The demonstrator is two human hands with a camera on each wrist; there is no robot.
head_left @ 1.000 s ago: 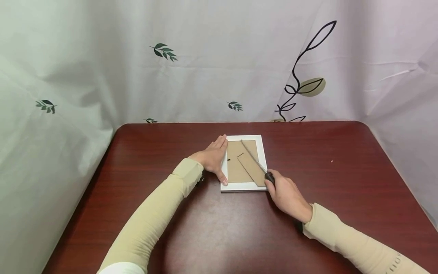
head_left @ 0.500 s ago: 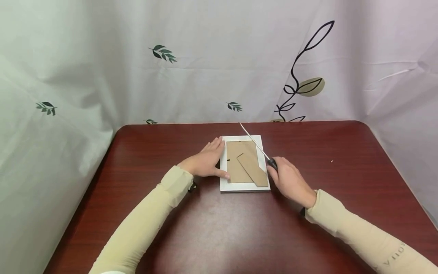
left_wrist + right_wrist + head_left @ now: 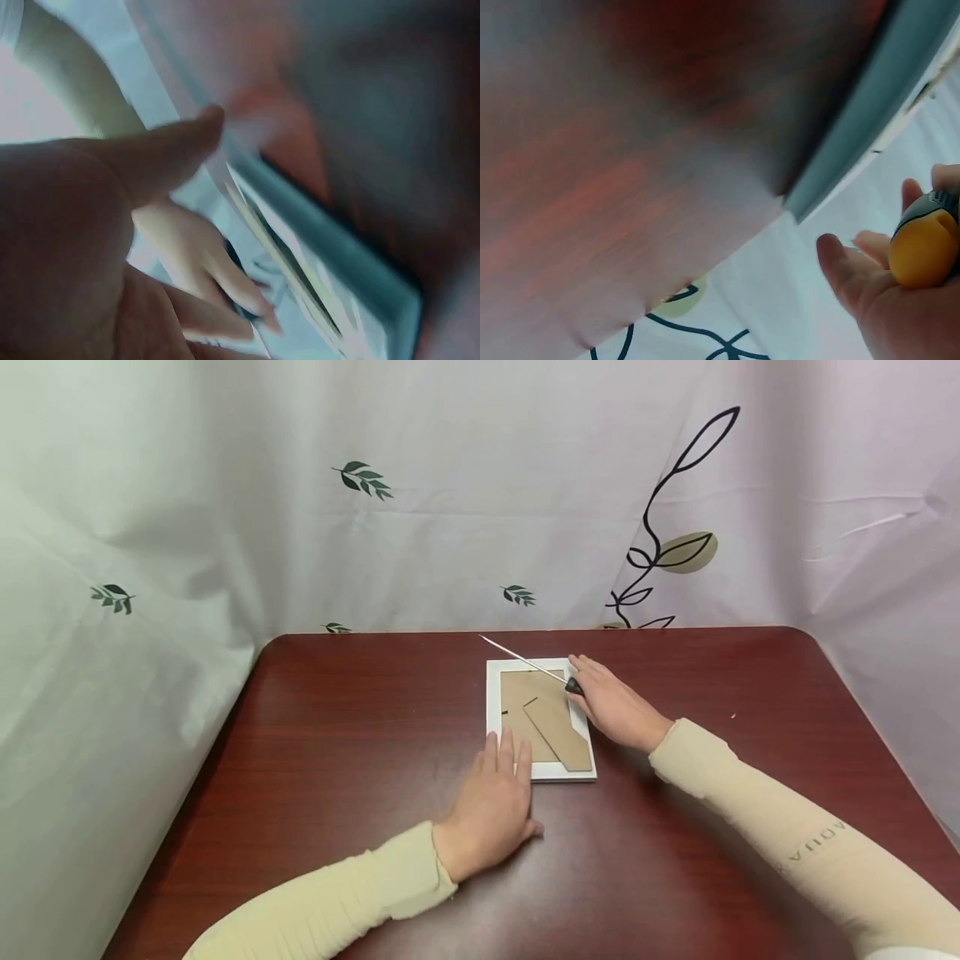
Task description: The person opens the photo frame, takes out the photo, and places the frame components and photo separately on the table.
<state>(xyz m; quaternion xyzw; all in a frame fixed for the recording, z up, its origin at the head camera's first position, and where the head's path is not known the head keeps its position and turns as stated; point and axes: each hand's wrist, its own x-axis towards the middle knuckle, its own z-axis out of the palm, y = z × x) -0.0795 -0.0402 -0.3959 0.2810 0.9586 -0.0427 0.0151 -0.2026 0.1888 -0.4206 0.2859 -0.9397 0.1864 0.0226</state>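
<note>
A white picture frame [image 3: 492, 697] lies face down on the table, its brown backing board [image 3: 516, 714] and slanted easel leg [image 3: 558, 727] showing in the head view. My left hand [image 3: 492, 810] reaches over the frame's near left corner with fingers straight. At the far right corner, my right hand [image 3: 618, 706] grips a screwdriver [image 3: 525, 661], some fingers stretched along the frame's edge. The long metal shaft crosses above the frame and points to the far left. In the right wrist view the handle's rounded yellow end [image 3: 924, 251] shows in the palm.
The dark red wooden table [image 3: 337, 735] has rounded far corners. A pale curtain [image 3: 450, 527] printed with leaves hangs right behind and beside it. A tiny pale speck [image 3: 732, 716] lies on the table to the right.
My left hand has left the frame's left side and come round to its near left corner. My right hand has moved up to the far right corner, the screwdriver swinging leftward.
</note>
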